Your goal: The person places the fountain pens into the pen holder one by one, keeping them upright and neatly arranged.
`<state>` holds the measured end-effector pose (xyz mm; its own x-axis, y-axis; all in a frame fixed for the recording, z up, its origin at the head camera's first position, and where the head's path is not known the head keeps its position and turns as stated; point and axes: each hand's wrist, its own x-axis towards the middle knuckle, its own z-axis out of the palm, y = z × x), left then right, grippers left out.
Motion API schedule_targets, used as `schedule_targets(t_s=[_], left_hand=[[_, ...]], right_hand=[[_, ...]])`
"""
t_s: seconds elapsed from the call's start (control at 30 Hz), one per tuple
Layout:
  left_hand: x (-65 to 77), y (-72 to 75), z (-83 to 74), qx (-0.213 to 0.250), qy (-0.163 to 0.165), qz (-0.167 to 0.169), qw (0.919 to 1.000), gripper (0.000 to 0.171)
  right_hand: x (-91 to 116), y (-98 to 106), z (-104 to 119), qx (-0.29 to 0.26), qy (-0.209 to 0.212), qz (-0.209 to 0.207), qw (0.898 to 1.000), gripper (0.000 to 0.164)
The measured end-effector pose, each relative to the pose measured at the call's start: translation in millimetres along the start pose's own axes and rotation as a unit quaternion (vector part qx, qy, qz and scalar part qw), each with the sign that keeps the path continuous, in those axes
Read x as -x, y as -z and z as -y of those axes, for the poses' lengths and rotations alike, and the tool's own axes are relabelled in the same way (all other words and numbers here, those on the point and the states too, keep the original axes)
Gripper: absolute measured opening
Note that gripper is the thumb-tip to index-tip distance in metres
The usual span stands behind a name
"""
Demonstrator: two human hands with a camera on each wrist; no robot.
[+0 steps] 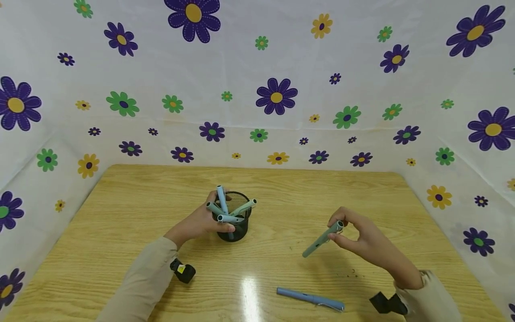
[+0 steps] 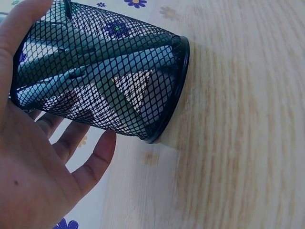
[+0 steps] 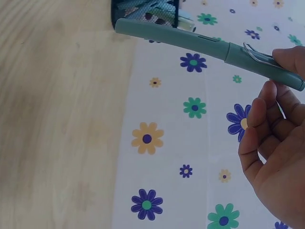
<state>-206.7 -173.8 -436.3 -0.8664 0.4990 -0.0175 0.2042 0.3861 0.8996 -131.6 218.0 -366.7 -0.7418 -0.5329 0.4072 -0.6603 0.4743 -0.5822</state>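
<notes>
Blue pen (image 1: 310,298) lying toward the table's (image 1: 314,194) near edge, I'd steady the mesh cup (image 1: 238,231) my left grip (image 1: 200,221) clasps and steepen the green pen (image 1: 318,243) my right grip (image 1: 365,236) pinches.

The table (image 1: 161,192) in front of me looks like smooth, grained wood, glossy where light catches it. The held pen (image 1: 318,244) seems matt plastic with a shiny metal clip (image 3: 257,55); the cup (image 1: 242,229), metal-looking mesh; the backdrop (image 1: 237,67), creased cloth.

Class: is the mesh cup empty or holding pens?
Holding pens: the head view shows four sticking out of the mesh cup, and the left wrist view shows some inside.
</notes>
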Motion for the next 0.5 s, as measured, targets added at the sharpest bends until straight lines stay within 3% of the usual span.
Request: schedule_targets(t_s=[0.17,0.5], left_hand=[[-0.5,-0.1,0.0,-0.005,-0.009,0.0,0.9999,0.106],[0.3,-0.1,0.7,-0.004,-0.004,0.0,1.0,0.108]], right_hand=[[-12,0,4,-0.018,0.014,-0.007,1.0,0.021],[-44,-2,20,-0.017,0.025,-0.005,1.0,0.028]])
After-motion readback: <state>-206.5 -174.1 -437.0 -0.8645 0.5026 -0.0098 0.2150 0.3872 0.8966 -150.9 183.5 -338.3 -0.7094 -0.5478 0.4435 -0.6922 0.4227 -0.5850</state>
